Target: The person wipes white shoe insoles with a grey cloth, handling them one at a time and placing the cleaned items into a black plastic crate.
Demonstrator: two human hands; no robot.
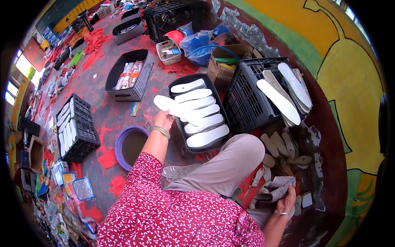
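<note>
My left hand (pixel 163 120) grips a white insole (pixel 172 106), holding it aslant above a black tray (pixel 217 95). Inside that tray several white insoles (pixel 199 113) lie in rows of stacks. Low on the right, beside my bent knee, my right hand (pixel 287 200) is closed on a folded grey cloth (pixel 279 187). Around it on the floor lie loose insoles (pixel 278 143), some white, others beige or brownish.
A black crate (pixel 251 94) carries more insoles at right, beside the painted wall (pixel 358 82). Left of me stand a purple basin (pixel 119 150) of murky water and another insole crate (pixel 84 142). A checked basket (pixel 138 84) with packets sits farther off.
</note>
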